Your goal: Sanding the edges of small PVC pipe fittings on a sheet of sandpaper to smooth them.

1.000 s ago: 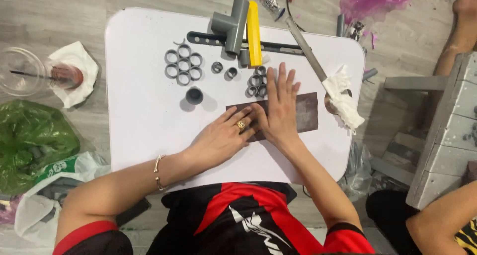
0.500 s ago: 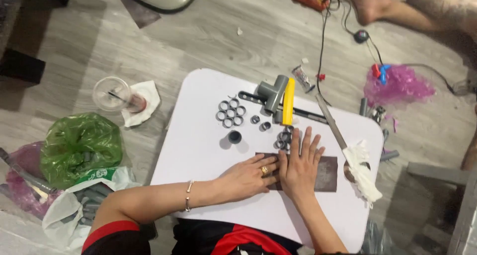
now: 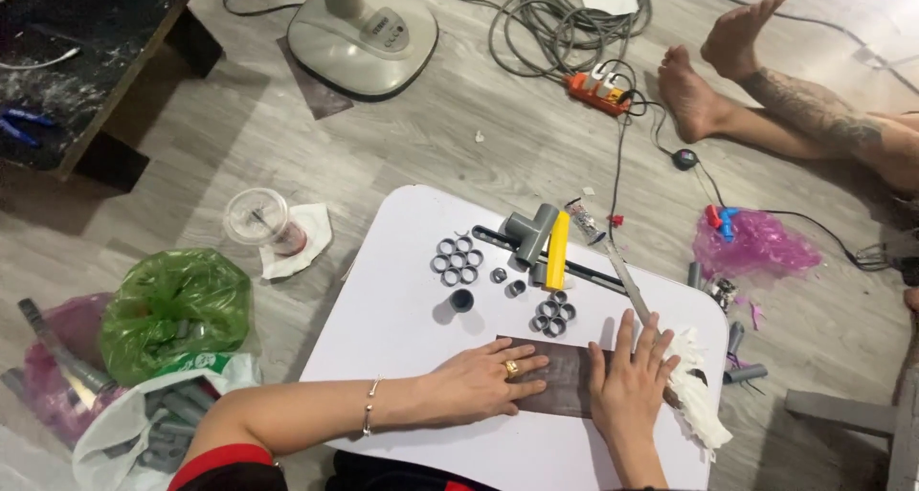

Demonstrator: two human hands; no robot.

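A dark brown sheet (image 3: 565,381) lies flat on the white table (image 3: 402,309) near its front edge. My left hand (image 3: 479,384), with a gold ring, rests palm down on the sheet's left end. My right hand (image 3: 632,381) lies flat with fingers spread on its right end. Beyond the sheet sit two clusters of grey pipe rings (image 3: 458,261) (image 3: 552,315), a single dark ring (image 3: 461,301), a grey pipe tee fitting (image 3: 529,231) and a yellow-handled tool (image 3: 556,252).
A white rag (image 3: 697,395) hangs off the table's right edge. On the floor stand a plastic cup (image 3: 258,218), a green bag (image 3: 170,309), a pink bag (image 3: 751,247), a fan base (image 3: 362,32) and cables with a power strip (image 3: 598,89). Another person's bare legs (image 3: 766,99) lie at the upper right.
The view has lifted and pulled back, showing more floor and the other person's legs. Both hands stay flat on the dark sheet, now slightly further apart.
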